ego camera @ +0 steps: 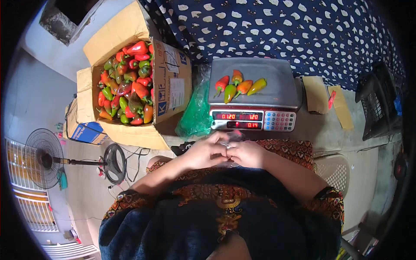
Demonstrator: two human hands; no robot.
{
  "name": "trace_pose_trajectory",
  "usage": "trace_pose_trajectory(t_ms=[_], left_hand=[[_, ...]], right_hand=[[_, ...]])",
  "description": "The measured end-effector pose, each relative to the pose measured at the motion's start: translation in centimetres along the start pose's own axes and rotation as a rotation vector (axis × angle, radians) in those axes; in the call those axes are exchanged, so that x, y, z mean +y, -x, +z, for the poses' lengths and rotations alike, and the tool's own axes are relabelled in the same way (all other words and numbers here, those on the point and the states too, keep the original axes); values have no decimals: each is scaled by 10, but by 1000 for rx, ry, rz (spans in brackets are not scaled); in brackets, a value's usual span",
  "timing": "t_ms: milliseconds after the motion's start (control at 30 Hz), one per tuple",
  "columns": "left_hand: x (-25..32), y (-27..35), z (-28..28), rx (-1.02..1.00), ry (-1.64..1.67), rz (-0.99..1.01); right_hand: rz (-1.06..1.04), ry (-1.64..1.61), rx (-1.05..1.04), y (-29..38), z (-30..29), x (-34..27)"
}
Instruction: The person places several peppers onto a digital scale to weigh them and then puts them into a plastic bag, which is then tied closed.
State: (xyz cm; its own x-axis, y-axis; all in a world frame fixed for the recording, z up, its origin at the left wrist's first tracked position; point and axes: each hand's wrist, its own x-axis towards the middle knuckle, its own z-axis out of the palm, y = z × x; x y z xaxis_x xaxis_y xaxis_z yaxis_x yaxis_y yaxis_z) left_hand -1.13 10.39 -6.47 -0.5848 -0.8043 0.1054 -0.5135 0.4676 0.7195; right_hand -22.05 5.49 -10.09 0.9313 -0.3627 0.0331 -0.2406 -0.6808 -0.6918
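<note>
My left hand (208, 151) and my right hand (245, 153) meet above my lap. Their fingers pinch a piece of thin clear plastic (235, 136), which looks like a bag; the fingers hide much of it. Just beyond them stands a digital weighing scale (279, 84) with lit red digits and a keypad. Several red, orange and green peppers (244, 87) lie on its metal pan. To the left, an open cardboard box (177, 87) tilts towards me, full of red, green and brownish peppers (125, 87).
Green and clear plastic bags (196, 112) lie between box and scale. Right of the scale are cardboard pieces (315, 94), a red object (331, 99) and a black plastic crate (377, 100). A standing fan (44, 158) and cables occupy the left. Patterned dark-blue cloth (276, 29) hangs behind.
</note>
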Motion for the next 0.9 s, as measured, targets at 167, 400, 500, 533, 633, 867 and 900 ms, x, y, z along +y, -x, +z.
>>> trace_pose_trajectory(t_ms=[167, 400, 500, 533, 633, 867, 900], left_hand=[[-34, 20, 11, -311, -502, -443], [-20, 8, 12, -546, -493, -491], [-25, 10, 15, -584, -449, -477], [-28, 11, 18, -587, -448, -479], [-31, 12, 23, -638, -400, -479], [-24, 6, 8, -667, -259, -399], [-29, 3, -1, -690, -222, -313]], right_hand=[[172, 187, -71, 0, 7, 5], [227, 312, -58, 5, -12, -6], [177, 313, -48, 5, -14, -4], [174, 323, -85, 4, -14, -4], [111, 299, -109, 4, -8, 3], [112, 277, -131, 2, -9, 3], [129, 287, -155, 2, -9, 4]])
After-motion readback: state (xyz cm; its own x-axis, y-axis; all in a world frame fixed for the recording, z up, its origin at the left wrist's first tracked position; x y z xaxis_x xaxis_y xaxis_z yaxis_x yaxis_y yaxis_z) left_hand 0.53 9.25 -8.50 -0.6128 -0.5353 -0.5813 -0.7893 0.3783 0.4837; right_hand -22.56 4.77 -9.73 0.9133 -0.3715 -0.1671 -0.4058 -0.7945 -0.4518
